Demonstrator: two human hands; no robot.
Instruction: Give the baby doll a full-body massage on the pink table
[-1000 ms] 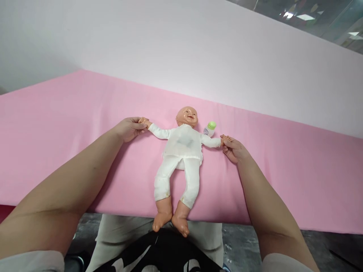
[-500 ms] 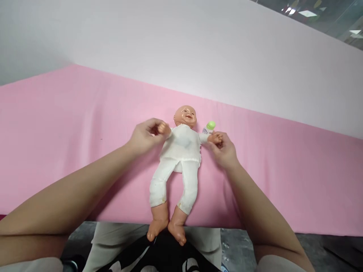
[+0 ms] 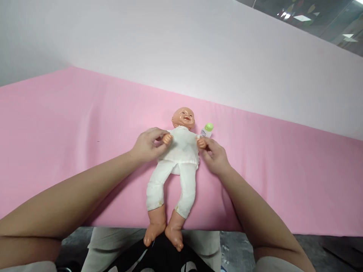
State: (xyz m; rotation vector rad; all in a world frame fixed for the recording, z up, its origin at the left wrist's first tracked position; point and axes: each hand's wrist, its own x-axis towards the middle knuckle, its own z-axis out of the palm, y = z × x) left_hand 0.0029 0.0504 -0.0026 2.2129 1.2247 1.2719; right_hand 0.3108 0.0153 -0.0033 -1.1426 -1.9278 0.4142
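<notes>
Pinching a doll's fists, left hand and right hand flank it, feet past the table edge.

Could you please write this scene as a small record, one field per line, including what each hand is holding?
left hand: the left hand holds one small fist of the doll
right hand: the right hand holds the doll's other fist
doll pose: on its back, feet toward the person, past the near edge
doll clothing: white top and trousers
bottle: green-capped bottle beside the doll, beyond the right hand; standing or lying is unclear
surface: pink cover
background: pale wall
</notes>
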